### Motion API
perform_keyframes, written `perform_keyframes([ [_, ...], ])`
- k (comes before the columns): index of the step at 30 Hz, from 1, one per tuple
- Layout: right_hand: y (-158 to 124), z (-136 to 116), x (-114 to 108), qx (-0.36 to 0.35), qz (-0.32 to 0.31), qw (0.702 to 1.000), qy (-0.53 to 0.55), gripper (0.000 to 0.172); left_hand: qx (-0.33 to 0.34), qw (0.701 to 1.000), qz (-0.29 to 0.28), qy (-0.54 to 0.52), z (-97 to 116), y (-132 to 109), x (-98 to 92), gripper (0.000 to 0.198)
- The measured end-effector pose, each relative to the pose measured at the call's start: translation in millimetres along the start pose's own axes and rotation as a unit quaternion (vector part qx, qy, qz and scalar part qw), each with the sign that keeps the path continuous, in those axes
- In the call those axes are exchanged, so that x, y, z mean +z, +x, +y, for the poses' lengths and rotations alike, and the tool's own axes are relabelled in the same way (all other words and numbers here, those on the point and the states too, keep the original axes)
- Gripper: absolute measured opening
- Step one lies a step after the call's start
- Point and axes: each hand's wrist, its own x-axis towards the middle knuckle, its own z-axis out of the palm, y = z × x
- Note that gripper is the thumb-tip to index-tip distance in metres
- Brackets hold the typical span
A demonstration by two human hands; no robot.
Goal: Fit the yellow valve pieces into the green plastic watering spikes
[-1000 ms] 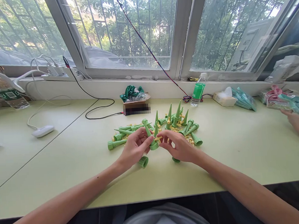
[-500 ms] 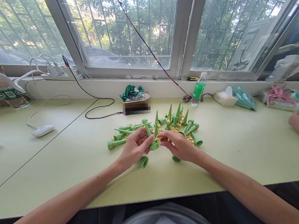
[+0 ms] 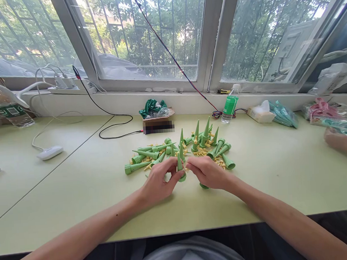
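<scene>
At the back of the desk (image 3: 273,190), a small cardboard box (image 3: 170,113) topped with crumpled green plastic (image 3: 151,107); to its right, a green-labelled bottle (image 3: 230,105), then a tissue box (image 3: 260,114) just beside teal packets (image 3: 283,115). Toward the left, a white rounded device (image 3: 50,153) near a black cable (image 3: 119,114). Behind, barred windows (image 3: 152,36) before leafy trees (image 3: 118,23).

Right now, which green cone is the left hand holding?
The tip-up cone pinched in the left hand; the other cones stand or lie on the table.
</scene>
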Motion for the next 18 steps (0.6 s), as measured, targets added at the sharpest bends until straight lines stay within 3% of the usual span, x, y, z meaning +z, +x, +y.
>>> perform_keyframes([
  [4,-0.3,-1.4,0.3,0.010,-0.006,1.000,-0.010,0.033,0.020,0.999,-0.011,0.031,2.0,-0.9,-0.7,0.005],
  [9,1.3,-3.3,0.2,0.021,0.019,1.000,0.007,0.032,0.030,0.998,0.020,0.051,4.2,1.0,-0.9,0.005],
  [14,-0.7,-1.0,1.9,0.030,0.050,0.998,0.034,0.016,-0.022,0.999,0.029,0.014,4.2,3.6,-0.9,0.008],
  [18,-2.4,2.3,3.7,0.014,0.067,0.997,0.041,0.022,-0.067,0.995,0.034,-0.065,5.8,5.9,-1.4,0.012],
])
